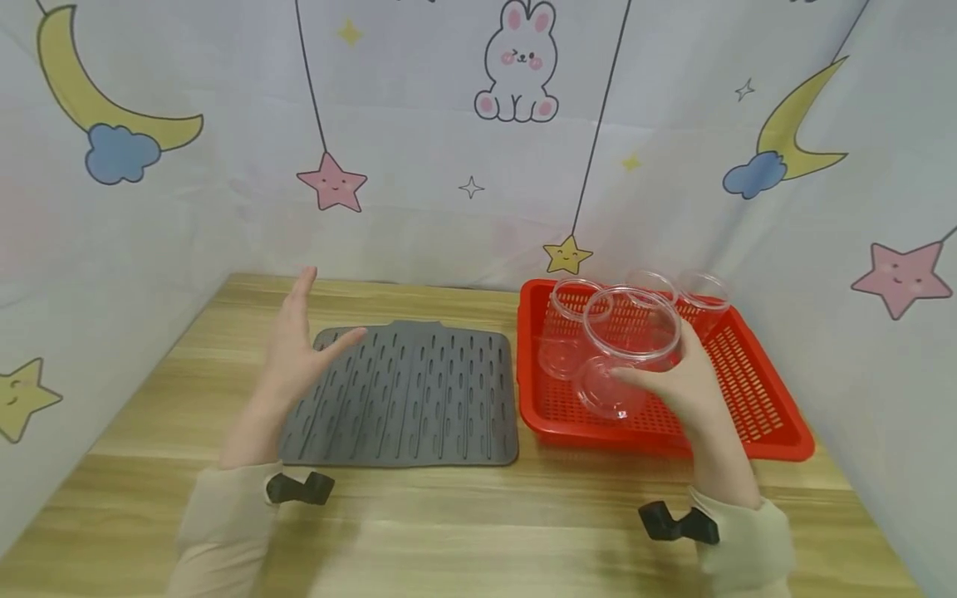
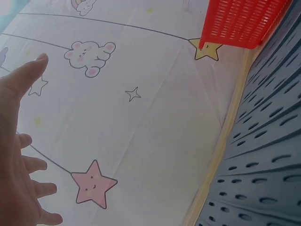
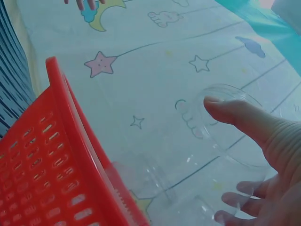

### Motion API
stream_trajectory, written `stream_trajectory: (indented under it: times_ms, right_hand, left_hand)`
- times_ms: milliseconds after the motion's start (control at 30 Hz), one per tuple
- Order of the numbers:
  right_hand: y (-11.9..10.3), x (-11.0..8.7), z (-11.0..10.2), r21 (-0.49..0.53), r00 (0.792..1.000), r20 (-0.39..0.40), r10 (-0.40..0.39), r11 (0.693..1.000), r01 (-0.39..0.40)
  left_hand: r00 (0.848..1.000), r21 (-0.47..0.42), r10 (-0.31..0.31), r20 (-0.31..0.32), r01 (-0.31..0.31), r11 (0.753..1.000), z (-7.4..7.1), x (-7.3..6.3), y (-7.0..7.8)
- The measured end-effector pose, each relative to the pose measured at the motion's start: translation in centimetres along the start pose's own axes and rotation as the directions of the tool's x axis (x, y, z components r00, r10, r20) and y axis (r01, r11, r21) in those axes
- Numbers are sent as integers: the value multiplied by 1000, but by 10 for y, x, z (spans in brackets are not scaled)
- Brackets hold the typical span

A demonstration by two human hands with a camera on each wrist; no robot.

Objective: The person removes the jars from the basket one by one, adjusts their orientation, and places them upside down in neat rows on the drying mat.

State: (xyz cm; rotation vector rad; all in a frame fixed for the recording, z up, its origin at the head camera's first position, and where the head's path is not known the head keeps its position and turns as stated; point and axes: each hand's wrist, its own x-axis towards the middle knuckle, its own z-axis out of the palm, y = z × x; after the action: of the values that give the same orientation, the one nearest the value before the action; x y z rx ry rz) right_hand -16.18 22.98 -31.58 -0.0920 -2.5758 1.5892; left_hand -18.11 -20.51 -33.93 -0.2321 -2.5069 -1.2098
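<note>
We judge the work to be at an early point: one clear jar (image 1: 622,357) is in the right hand (image 1: 686,378), while three other jars (image 1: 562,328) stand in the red basket (image 1: 785,448), just beyond and beside that hand. The right hand curls round its jar near the rim, thumb on the near side; we cannot tell whether the base touches the basket. The left hand (image 1: 294,357) holds nothing, its thumb and fingers spread, by the left edge of the grey mat (image 1: 407,394). We see no jar on the mat, so most of the handling seems left to do. Under both hands lies a wood-grain table (image 1: 449,531); beyond them and at either side hangs pale cloth (image 1: 419,100) printed with moons (image 1: 56,58), stars (image 1: 334,184) and a rabbit (image 1: 523,62).
</note>
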Motion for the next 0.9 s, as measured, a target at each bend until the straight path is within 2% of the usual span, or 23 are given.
stream_trajectory:
  times_ms: [133, 200, 267, 333, 433, 567, 700, 833, 900]
  right_hand:
    - [-12, -7, 7, -1, 994, -105, -20, 1000, 20]
    - [-20, -11, 12, -29, 985, -161, -59, 998, 55]
    - [-28, -14, 19, -72, 969, -217, -116, 992, 102]
    - [-35, -16, 27, -130, 945, -264, -193, 978, 163]
    - [-42, -18, 41, -213, 892, -312, -327, 939, 269]
    - [-48, -19, 61, -341, 814, -338, -473, 867, 362]
    - [-52, -21, 79, -456, 737, -325, -592, 781, 427]
    - [-56, -22, 97, -552, 651, -291, -701, 679, 485]
    - [-58, -22, 105, -586, 615, -276, -738, 637, 501]
  left_hand:
    - [999, -71, -11, 43, 14, 997, 10, 1, 7]
    - [998, -105, -22, 65, 28, 994, 12, 0, 12]
    - [996, -130, -31, 82, 41, 991, 14, -1, 16]
    - [995, -151, -34, 90, 47, 987, 14, -1, 20]
    - [995, -172, -26, 92, 42, 984, 14, -3, 25]
    - [995, -189, -8, 104, 27, 982, 14, -3, 35]
    - [991, -232, 11, 132, 20, 972, 18, -3, 48]
    - [987, -300, 70, 143, -24, 954, 27, 0, 60]
    - [984, -334, 102, 143, -49, 941, 31, 2, 64]
